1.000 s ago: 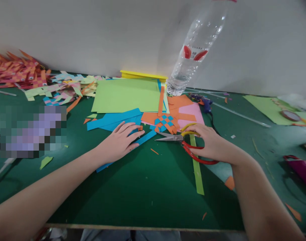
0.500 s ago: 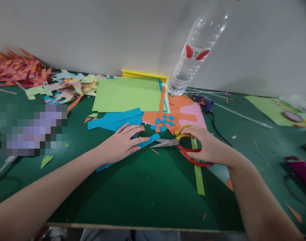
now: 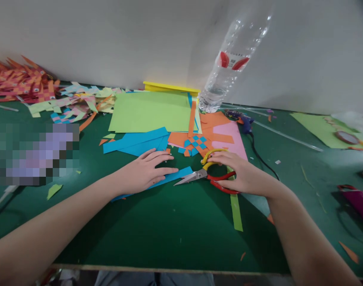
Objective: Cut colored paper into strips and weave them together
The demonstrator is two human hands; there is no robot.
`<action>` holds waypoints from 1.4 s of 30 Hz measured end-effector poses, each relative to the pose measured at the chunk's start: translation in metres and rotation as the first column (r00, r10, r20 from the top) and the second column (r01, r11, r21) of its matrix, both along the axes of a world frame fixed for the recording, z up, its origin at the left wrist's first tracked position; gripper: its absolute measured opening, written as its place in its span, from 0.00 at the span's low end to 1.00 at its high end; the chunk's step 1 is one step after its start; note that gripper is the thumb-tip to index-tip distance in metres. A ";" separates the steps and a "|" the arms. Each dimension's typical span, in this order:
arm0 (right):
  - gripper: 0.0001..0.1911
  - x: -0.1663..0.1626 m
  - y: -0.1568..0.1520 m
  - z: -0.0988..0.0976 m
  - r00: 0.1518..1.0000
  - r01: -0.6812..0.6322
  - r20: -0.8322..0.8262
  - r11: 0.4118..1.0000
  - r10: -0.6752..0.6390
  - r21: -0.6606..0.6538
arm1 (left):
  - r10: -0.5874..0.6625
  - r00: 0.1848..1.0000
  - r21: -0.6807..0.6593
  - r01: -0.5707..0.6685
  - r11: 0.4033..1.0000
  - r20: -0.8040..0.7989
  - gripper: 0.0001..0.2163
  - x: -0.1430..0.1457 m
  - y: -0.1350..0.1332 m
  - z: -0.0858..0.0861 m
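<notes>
My left hand (image 3: 150, 171) lies over a narrow blue paper strip (image 3: 185, 172), fingers stretched out and apart, resting on it. Part of the strip is hidden under the palm. My right hand (image 3: 233, 171) grips a pair of scissors (image 3: 200, 174) with one yellow and one red handle. The blades are nearly closed and point left, close to the strip's right end. A small blue-and-orange woven paper piece (image 3: 196, 143) lies just beyond the hands. Below my right hand runs a green paper strip (image 3: 236, 212).
Blue sheets (image 3: 136, 141) and a light green stack (image 3: 151, 113) lie farther back. A clear bottle (image 3: 225, 75) leans against the wall. A glue gun (image 3: 245, 123) with a black cord sits to the right. Paper scraps and red woven pieces (image 3: 29, 85) fill the back left.
The scissors have shifted slightly left and turned, and their blades have closed further. The blue strip's right end sits slightly lower and further right. My left hand has barely moved.
</notes>
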State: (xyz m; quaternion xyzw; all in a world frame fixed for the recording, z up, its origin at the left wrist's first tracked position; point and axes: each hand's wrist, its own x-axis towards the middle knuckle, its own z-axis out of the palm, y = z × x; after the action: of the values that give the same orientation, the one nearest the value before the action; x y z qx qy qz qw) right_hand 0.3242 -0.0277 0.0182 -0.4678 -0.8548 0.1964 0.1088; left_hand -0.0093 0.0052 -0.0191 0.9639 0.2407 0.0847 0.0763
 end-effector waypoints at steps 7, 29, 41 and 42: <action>0.23 -0.004 -0.001 0.000 1.000 -0.002 0.014 1.000 0.002 -0.025 | -0.037 0.999 0.037 0.038 0.999 -0.033 0.20 0.000 0.001 0.000; 0.20 -0.010 -0.004 0.002 1.000 -0.005 0.031 0.999 0.007 -0.044 | 0.000 0.997 0.033 0.002 0.999 -0.075 0.20 0.000 -0.001 0.002; 0.17 -0.016 -0.004 0.006 1.000 -0.018 0.012 0.997 0.019 -0.077 | 0.011 0.998 0.036 -0.009 0.999 -0.070 0.20 0.001 -0.002 0.004; 0.17 -0.016 -0.005 0.006 1.000 -0.016 0.011 0.997 0.017 -0.078 | 0.013 0.998 0.036 -0.011 0.999 -0.065 0.20 0.000 -0.002 0.004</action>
State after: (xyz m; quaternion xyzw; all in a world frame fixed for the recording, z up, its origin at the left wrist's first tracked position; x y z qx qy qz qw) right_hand 0.3086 -0.0324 0.0242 -0.4658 -0.8510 0.2275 0.0837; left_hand -0.0091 0.0036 -0.0155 0.9659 0.2473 0.0578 0.0505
